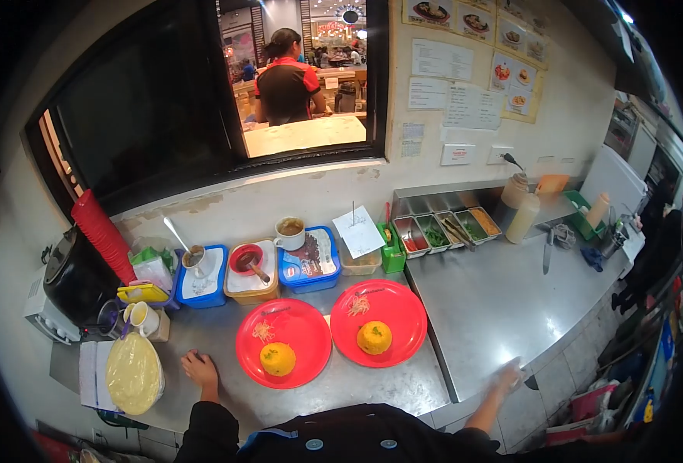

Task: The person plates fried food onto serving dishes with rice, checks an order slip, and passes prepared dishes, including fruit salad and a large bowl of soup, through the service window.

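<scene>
My left hand (pixel 200 369) rests on the steel counter with nothing in it, its fingers spread a little. It lies between a pale round container covered in plastic wrap (pixel 134 373) and the left red plate (pixel 250 356). On that plate are a molded mound of yellow rice (pixel 278 359) and a small heap of pale shreds (pixel 263 332). The right red plate (pixel 405 339) carries a like rice mound (pixel 374 338) and shreds (pixel 358 306). My right hand (pixel 509 377) is at the front edge of the right counter, seemingly in a clear glove; its fingers are blurred.
Behind the plates stand blue tubs (pixel 310 279), cups and a red bowl (pixel 246 258). Metal topping pans (pixel 436 240), squeeze bottles (pixel 522 218) and a knife (pixel 548 251) are on the right. A stack of red cups (pixel 102 235) leans left. Beyond the window a person (pixel 286 85) faces away.
</scene>
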A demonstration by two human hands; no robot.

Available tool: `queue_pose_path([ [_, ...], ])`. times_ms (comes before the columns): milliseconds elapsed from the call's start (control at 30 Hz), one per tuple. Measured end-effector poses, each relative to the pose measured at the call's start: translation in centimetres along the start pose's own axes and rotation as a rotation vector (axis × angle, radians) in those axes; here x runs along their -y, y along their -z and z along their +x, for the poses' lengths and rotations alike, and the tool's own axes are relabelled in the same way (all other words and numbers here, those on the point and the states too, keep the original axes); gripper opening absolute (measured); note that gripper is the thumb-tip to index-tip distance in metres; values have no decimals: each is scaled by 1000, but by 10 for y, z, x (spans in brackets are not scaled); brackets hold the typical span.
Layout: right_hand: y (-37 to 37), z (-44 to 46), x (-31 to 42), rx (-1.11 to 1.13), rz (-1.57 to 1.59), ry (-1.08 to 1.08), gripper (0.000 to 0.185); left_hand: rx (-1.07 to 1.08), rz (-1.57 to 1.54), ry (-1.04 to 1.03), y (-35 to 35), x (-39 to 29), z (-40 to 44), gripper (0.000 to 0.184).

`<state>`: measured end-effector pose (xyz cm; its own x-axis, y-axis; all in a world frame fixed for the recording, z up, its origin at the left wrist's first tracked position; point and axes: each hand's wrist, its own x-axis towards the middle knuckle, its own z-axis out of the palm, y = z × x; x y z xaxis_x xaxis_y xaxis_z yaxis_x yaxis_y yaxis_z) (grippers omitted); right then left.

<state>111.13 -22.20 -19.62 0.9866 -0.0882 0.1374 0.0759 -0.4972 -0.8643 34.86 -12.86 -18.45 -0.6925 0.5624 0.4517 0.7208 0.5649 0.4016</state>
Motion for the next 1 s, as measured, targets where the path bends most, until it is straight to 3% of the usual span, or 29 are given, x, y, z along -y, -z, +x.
queue_pose_path([
  [33,-4,1,0,-226,-241,231,58,4,-8,5,0,0,0,26],
  [133,8,2,15,-94,-347,328,62,15,-62,-10,-5,9,2,27],
  [267,-4,15,-3,-152,-240,400,60,7,-29,5,3,-1,-1,26],
  [333,-24,40,-40,8,-410,307,60,25,14,31,6,-8,1,25],
  [367,-44,60,-78,93,-300,195,67,13,10,42,5,-10,1,25],
  [467,12,8,22,157,-115,-68,77,-13,14,34,1,-5,2,24],
  [567,22,-4,45,133,-111,-111,72,-14,26,5,2,-4,1,23],
  [800,9,24,6,297,-141,-201,76,-3,21,-9,1,-4,0,25],
  [1000,14,10,16,350,93,-287,80,-5,25,-8,4,-6,0,24],
])
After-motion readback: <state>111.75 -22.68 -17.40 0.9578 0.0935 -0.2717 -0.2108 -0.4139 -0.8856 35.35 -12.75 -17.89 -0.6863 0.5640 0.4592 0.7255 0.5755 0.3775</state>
